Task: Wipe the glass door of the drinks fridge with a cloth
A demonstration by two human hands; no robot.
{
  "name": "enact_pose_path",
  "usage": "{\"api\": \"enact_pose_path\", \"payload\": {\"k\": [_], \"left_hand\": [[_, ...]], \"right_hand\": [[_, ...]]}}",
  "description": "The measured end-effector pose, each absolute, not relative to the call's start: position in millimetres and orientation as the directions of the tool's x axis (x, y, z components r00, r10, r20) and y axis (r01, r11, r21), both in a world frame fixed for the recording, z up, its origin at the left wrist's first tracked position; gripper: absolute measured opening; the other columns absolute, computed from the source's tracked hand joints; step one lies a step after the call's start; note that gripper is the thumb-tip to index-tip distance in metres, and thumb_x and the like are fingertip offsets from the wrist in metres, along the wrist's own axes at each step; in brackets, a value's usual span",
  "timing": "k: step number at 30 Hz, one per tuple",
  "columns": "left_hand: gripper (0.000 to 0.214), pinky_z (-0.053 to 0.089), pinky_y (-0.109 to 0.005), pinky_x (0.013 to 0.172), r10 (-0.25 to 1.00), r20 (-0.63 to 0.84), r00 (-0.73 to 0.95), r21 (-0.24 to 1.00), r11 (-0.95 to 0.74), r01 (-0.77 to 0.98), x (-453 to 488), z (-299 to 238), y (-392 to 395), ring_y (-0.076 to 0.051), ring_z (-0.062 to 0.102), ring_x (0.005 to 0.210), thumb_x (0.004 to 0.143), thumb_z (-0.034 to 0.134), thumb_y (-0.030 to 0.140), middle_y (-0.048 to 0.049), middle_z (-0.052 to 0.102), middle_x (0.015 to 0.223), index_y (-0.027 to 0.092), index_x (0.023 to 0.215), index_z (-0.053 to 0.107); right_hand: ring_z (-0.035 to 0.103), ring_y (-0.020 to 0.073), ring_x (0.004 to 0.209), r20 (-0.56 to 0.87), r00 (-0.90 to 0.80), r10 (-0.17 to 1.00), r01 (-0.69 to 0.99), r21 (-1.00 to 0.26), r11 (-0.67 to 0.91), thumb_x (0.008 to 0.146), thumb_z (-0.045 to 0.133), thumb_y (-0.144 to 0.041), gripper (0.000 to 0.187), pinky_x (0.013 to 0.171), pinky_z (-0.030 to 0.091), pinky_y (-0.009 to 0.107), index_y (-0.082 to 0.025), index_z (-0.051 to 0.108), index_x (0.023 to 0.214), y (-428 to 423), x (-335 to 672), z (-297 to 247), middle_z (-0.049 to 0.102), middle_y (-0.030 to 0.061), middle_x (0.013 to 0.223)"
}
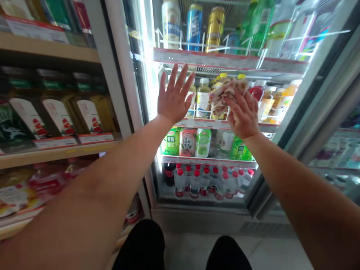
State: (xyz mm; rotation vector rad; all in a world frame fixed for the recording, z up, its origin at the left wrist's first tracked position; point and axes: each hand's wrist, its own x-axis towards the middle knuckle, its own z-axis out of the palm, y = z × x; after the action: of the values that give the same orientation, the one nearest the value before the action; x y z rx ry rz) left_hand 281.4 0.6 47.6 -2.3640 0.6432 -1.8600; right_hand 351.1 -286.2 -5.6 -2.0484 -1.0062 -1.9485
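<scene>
My left hand (174, 95) is raised with its fingers spread, lying flat against or just before the glass door (180, 204) of a lit drinks fridge. It holds nothing. To its right, my right hand (244, 110) presses a crumpled, pinkish-brown patterned cloth (225, 93) at the glass, fingers bent over it. The cloth covers part of the middle shelf's bottles. Behind the glass, near my left hand, stands a bottle with a pale cap (203, 98). Whether my left palm touches the glass I cannot tell.
Inside the fridge are tall cans (194, 28), green bottles (261, 26), juice cartons (188, 142) and several red-capped bottles (195, 183). On the left, wooden shelves (56, 152) hold bottles with dark green caps (57, 101). A metal door frame (298, 150) runs along the right. My knees (143, 243) are below.
</scene>
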Motion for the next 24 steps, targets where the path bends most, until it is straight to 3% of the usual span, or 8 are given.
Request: {"api": "enact_pose_path", "payload": {"k": [6,11,14,18,20,24], "left_hand": [[0.066,-0.021,-0.046,0.128,-0.301,0.920,0.252,-0.213,-0.921,-0.326,267.3,43.8,-15.5,-0.015,-0.015,0.155,0.101,0.035,0.035,0.0133,0.012,0.167,0.034,0.165,0.020],[0.064,-0.017,-0.041,0.129,-0.235,0.903,0.359,-0.153,-0.958,-0.243,258.2,46.1,-22.4,-0.018,-0.006,0.157,0.101,0.030,0.034,0.0082,0.009,0.168,0.025,0.164,0.029],[0.064,-0.017,-0.042,0.130,-0.234,0.897,0.375,-0.156,-0.961,-0.227,255.9,45.4,-24.4,-0.018,-0.008,0.157,0.102,0.025,0.034,0.0103,0.006,0.168,0.024,0.165,0.026],[0.066,-0.019,-0.042,0.130,-0.227,0.893,0.388,-0.130,-0.957,-0.260,256.8,45.0,-24.9,-0.016,-0.015,0.155,0.100,0.024,0.033,0.0165,0.003,0.167,0.028,0.165,0.023],[0.066,-0.019,-0.042,0.130,-0.228,0.893,0.387,-0.123,-0.953,-0.275,256.8,45.5,-24.9,-0.017,-0.014,0.156,0.099,0.025,0.033,0.0171,0.004,0.167,0.030,0.165,0.024],[0.065,-0.013,-0.045,0.131,-0.241,0.900,0.364,-0.155,-0.956,-0.249,254.4,46.3,-25.0,-0.021,-0.002,0.159,0.099,0.025,0.032,0.0102,0.012,0.169,0.026,0.165,0.027]], "right_hand": [[0.022,0.0297,0.157,0.926,-0.063,0.373,0.532,0.348,-0.772,0.100,0.044,-0.043,0.047,0.124,0.028,0.054,-0.023,0.054,0.141,-282.6,322.8,-22.4,0.038,0.0055,0.162],[0.029,0.0323,0.154,0.917,0.023,0.399,0.609,0.304,-0.733,0.102,0.045,-0.047,0.040,0.122,0.033,0.055,-0.021,0.059,0.130,-276.3,311.6,-30.6,0.039,0.0092,0.161],[0.025,0.0337,0.155,0.897,0.026,0.441,0.626,0.329,-0.706,0.099,0.052,-0.048,0.045,0.122,0.033,0.058,-0.023,0.057,0.135,-266.3,310.0,-30.9,0.035,0.0072,0.163],[0.016,0.0333,0.158,0.866,0.022,0.499,0.600,0.388,-0.699,0.099,0.053,-0.039,0.048,0.124,0.021,0.063,-0.028,0.052,0.145,-247.5,309.0,2.0,0.025,0.0013,0.168],[0.015,0.0304,0.158,0.898,0.012,0.440,0.613,0.341,-0.713,0.102,0.048,-0.035,0.046,0.126,0.015,0.062,-0.029,0.051,0.148,-236.6,311.7,22.8,0.026,0.0009,0.167],[0.014,0.0258,0.158,0.957,-0.038,0.289,0.654,0.242,-0.717,0.103,0.036,-0.026,0.048,0.128,0.021,0.056,-0.025,0.050,0.149,-219.7,321.2,24.8,0.028,0.0007,0.167]]}}
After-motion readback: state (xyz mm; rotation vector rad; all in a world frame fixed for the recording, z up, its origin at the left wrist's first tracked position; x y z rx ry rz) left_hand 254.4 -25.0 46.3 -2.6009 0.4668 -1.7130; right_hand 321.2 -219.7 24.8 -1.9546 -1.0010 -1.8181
